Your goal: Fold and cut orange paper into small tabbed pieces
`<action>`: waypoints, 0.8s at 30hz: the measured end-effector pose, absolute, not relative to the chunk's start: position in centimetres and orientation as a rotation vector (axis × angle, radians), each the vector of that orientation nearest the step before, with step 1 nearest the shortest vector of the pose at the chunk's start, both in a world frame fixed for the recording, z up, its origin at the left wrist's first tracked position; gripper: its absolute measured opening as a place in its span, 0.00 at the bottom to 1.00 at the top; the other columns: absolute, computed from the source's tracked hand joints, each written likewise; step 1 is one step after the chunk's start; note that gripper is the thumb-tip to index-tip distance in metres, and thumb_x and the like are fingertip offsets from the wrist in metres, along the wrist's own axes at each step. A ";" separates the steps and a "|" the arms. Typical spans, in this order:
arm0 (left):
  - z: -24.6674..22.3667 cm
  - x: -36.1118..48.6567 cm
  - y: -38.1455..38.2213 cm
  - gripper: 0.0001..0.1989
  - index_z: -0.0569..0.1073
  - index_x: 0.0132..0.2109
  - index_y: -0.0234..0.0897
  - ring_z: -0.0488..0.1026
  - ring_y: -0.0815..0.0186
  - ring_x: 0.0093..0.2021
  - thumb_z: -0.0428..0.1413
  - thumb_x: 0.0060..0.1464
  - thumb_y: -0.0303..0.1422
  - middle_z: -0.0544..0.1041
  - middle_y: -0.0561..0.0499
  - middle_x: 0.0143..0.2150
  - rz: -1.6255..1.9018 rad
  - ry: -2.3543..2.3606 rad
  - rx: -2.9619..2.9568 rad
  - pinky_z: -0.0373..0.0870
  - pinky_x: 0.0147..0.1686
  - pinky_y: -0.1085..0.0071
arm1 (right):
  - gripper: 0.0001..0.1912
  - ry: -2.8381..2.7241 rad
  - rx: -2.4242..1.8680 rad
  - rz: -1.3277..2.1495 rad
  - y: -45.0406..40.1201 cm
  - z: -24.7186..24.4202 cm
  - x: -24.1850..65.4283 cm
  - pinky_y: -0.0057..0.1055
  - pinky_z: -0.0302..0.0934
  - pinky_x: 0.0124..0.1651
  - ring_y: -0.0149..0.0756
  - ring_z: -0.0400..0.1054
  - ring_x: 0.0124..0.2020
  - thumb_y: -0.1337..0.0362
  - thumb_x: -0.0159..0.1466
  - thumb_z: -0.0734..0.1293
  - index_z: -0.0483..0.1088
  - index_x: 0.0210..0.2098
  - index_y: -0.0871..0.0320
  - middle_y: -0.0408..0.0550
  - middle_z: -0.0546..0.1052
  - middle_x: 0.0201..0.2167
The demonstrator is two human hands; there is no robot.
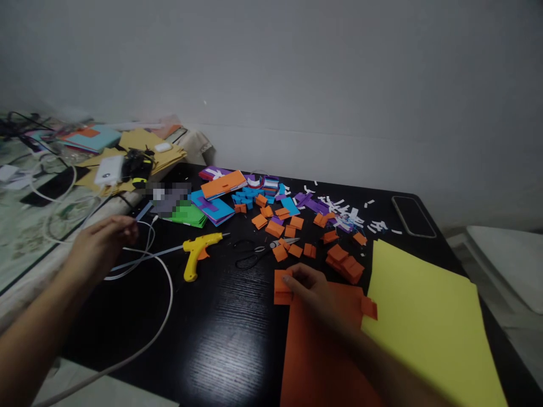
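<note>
Over the left edge of the black table, my left hand [102,240] is raised with its fingers curled together; anything between them I cannot make out. My right hand [311,285] pinches a small folded orange paper [280,291] by its right side. That piece is just above the table, over the upper left corner of a large orange sheet [326,356]. Beyond it lie scissors [254,249] with black handles and several small folded orange pieces [275,229]. A yellow glue gun [197,251] rests between my two hands, its nozzle pointing right.
A yellow sheet [428,322] covers the table's right side, with a phone [413,216] behind it. White paper scraps [352,215] and coloured folded papers [214,206] lie at the back. A white cable [169,305] loops across the left. A power bank [109,170] sits on the cluttered left surface.
</note>
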State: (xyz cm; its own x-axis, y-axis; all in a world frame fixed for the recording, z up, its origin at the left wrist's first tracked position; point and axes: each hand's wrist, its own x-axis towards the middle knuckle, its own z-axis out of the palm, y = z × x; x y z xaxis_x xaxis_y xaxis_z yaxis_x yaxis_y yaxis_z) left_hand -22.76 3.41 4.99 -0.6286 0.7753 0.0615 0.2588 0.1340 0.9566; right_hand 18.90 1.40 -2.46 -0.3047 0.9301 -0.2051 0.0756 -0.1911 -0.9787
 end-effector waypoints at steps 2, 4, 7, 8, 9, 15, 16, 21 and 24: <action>4.1 -22.1 4.9 0.11 0.72 0.32 0.34 0.67 0.69 0.28 0.60 0.39 0.34 0.71 0.53 0.26 1.565 1.936 0.900 0.65 0.28 0.73 | 0.13 -1.370 -1.231 1.583 1.4 -2.5 18.9 0.30 0.56 0.34 0.33 0.61 0.29 0.53 0.62 0.72 0.72 0.30 0.57 0.41 0.68 0.27; 3.4 -21.7 5.8 0.11 0.72 0.33 0.33 0.67 0.71 0.28 0.60 0.38 0.32 0.72 0.54 0.28 1.572 1.912 0.861 0.65 0.29 0.74 | 0.14 -1.358 -1.230 1.590 1.3 -2.6 19.0 0.30 0.56 0.34 0.33 0.61 0.29 0.53 0.62 0.72 0.71 0.30 0.56 0.41 0.68 0.27; 2.8 -21.1 6.2 0.12 0.72 0.35 0.34 0.67 0.71 0.28 0.59 0.39 0.31 0.72 0.55 0.28 1.573 1.895 0.848 0.64 0.28 0.75 | 0.15 -1.361 -1.225 1.590 1.4 -2.7 18.9 0.30 0.56 0.33 0.34 0.61 0.29 0.51 0.62 0.72 0.71 0.30 0.56 0.42 0.68 0.27; 2.7 -20.9 6.3 0.12 0.72 0.35 0.34 0.66 0.71 0.27 0.60 0.39 0.31 0.72 0.55 0.27 1.571 1.894 0.848 0.63 0.28 0.75 | 0.16 -1.370 -1.225 1.587 1.4 -2.7 18.9 0.30 0.56 0.33 0.34 0.61 0.29 0.51 0.62 0.72 0.71 0.30 0.56 0.42 0.68 0.27; 2.6 -20.8 6.3 0.12 0.72 0.35 0.34 0.66 0.72 0.27 0.60 0.39 0.30 0.71 0.55 0.27 1.568 1.896 0.848 0.62 0.27 0.75 | 0.16 -1.377 -1.226 1.578 1.4 -2.7 18.9 0.30 0.56 0.33 0.34 0.61 0.29 0.50 0.62 0.72 0.71 0.30 0.56 0.42 0.68 0.27; 1.4 -20.1 6.0 0.10 0.71 0.35 0.35 0.65 0.71 0.25 0.59 0.42 0.30 0.70 0.56 0.25 1.542 1.915 0.892 0.61 0.26 0.75 | 0.15 -1.376 -1.225 1.579 1.3 -2.7 19.0 0.30 0.56 0.33 0.33 0.61 0.29 0.52 0.63 0.72 0.71 0.30 0.56 0.42 0.68 0.27; 1.1 -20.0 6.0 0.10 0.71 0.35 0.35 0.65 0.71 0.25 0.59 0.42 0.30 0.70 0.57 0.25 1.532 1.918 0.911 0.62 0.26 0.74 | 0.14 -1.371 -1.229 1.582 1.3 -2.7 19.0 0.30 0.57 0.33 0.33 0.62 0.30 0.53 0.63 0.72 0.72 0.30 0.57 0.42 0.69 0.27; -0.4 -19.1 5.8 0.11 0.72 0.37 0.36 0.66 0.70 0.26 0.62 0.44 0.32 0.71 0.56 0.26 1.437 1.954 1.058 0.63 0.27 0.73 | 0.13 -1.351 -1.218 1.584 1.2 -2.6 18.9 0.30 0.57 0.34 0.33 0.62 0.30 0.54 0.62 0.72 0.72 0.30 0.57 0.42 0.69 0.28; -1.1 -18.7 5.7 0.11 0.73 0.38 0.36 0.70 0.68 0.30 0.62 0.44 0.33 0.74 0.54 0.30 1.384 1.981 1.159 0.66 0.31 0.71 | 0.13 -1.345 -1.213 1.591 1.3 -2.6 18.9 0.30 0.57 0.34 0.34 0.62 0.30 0.54 0.62 0.72 0.72 0.30 0.56 0.42 0.69 0.28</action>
